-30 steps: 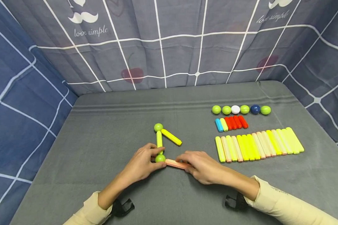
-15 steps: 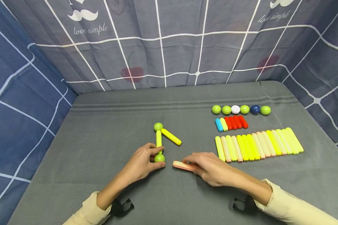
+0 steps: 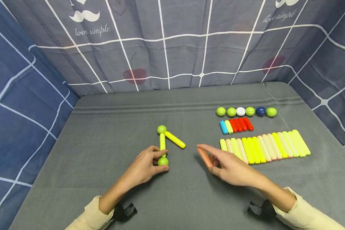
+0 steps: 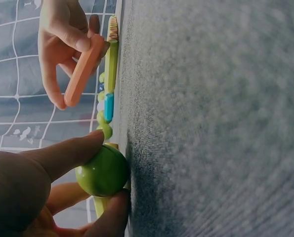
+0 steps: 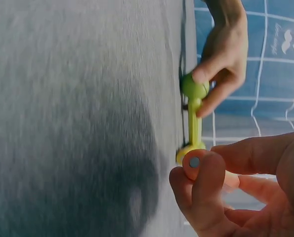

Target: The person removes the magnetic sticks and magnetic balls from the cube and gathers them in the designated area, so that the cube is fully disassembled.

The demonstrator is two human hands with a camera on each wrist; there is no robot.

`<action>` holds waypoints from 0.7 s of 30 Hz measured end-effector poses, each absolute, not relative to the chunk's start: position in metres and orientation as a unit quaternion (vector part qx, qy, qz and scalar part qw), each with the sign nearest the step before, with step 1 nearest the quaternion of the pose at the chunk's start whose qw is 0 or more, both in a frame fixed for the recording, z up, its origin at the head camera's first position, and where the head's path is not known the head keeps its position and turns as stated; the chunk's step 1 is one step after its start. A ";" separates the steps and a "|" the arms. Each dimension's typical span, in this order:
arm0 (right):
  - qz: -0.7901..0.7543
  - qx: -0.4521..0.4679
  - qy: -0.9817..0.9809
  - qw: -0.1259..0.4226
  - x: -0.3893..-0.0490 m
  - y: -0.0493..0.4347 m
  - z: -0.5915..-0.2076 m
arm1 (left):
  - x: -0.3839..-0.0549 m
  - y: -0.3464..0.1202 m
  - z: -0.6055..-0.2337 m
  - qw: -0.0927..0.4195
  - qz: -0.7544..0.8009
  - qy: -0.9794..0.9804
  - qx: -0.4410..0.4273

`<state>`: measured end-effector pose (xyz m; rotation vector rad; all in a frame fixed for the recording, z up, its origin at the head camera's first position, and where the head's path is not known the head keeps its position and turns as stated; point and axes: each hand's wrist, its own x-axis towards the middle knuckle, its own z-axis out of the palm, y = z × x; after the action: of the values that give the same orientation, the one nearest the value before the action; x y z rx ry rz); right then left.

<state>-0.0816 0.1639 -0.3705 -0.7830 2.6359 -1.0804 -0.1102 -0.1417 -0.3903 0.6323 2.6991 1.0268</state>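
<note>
My left hand (image 3: 145,165) grips a green ball (image 3: 163,161) between thumb and fingers, with a fingertip on the yellow-green rod (image 3: 162,140) above it. That rod runs up to a second green ball (image 3: 162,129), from which a yellow rod (image 3: 174,140) slants down to the right. Off to the right, my right hand (image 3: 233,166) pinches an orange rod (image 3: 204,157) lengthwise between thumb and fingers, tilted above the table. A small grey disc, like a magnet, shows in the end of the orange rod (image 5: 190,159) in the right wrist view.
Right of my right hand lies a row of yellow and pale pink-striped rods (image 3: 264,147). Behind it are short red, blue and yellow rods (image 3: 238,125), then a line of green, white and blue balls (image 3: 249,111). A checked curtain (image 3: 184,57) surrounds the grey table (image 3: 109,127).
My right hand has drawn the orange rod away from the lower green ball to the right, then lifted and turned it steeper. My left hand has stayed at the ball.
</note>
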 end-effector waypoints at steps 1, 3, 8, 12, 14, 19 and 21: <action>-0.370 -0.252 0.889 0.095 -0.083 0.166 -0.370 | -0.110 -0.142 -0.390 0.094 0.347 0.909 0.212; -0.376 -0.231 0.893 0.089 -0.085 0.170 -0.369 | -0.110 -0.142 -0.390 0.095 0.349 0.908 0.211; -0.358 -0.194 0.912 0.055 -0.090 0.178 -0.367 | -0.109 -0.141 -0.389 0.099 0.355 0.906 0.209; -0.349 -0.178 0.919 0.049 -0.093 0.182 -0.371 | -0.109 -0.141 -0.389 0.102 0.354 0.906 0.207; -0.347 -0.172 0.920 0.050 -0.094 0.183 -0.374 | -0.109 -0.141 -0.389 0.102 0.355 0.906 0.206; -0.318 -0.159 0.934 0.025 -0.098 0.184 -0.379 | -0.109 -0.141 -0.389 0.101 0.358 0.906 0.204; -0.304 -0.153 0.940 0.016 -0.100 0.184 -0.380 | -0.109 -0.141 -0.389 0.100 0.357 0.906 0.205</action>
<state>-0.0996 0.1843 -0.3800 -0.4773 2.9233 -0.9464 -0.1091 -0.1407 -0.3889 0.6049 2.6775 1.0557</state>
